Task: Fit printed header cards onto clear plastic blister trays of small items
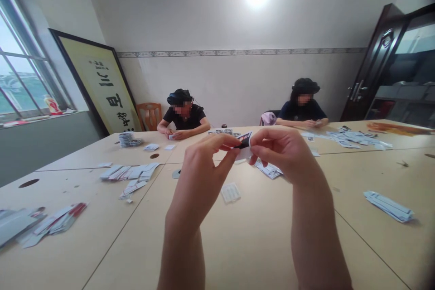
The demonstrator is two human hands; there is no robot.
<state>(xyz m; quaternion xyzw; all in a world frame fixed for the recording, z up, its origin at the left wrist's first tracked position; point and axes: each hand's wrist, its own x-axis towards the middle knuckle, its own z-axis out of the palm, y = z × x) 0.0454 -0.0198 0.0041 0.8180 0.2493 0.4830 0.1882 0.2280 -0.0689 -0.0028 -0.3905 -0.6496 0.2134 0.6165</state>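
Head view: the left hand (200,167) and right hand (285,152) are raised above the bench (244,240), each pinching one end of a small dark-printed card (244,140) between thumb and fingertips, probably to steady it. A white packet (230,192) lies just below them.

This looks like an office or meeting room used for simple hand work. Beyond the hands stands a wide group of pale tables (238,235), and two people (185,115) sit at the far side. Small packets (131,174) lie in piles left of the hands. A framed calligraphy panel (102,86) leans against the wall far left, by a window (20,77); a dark door (374,63) stands far right.
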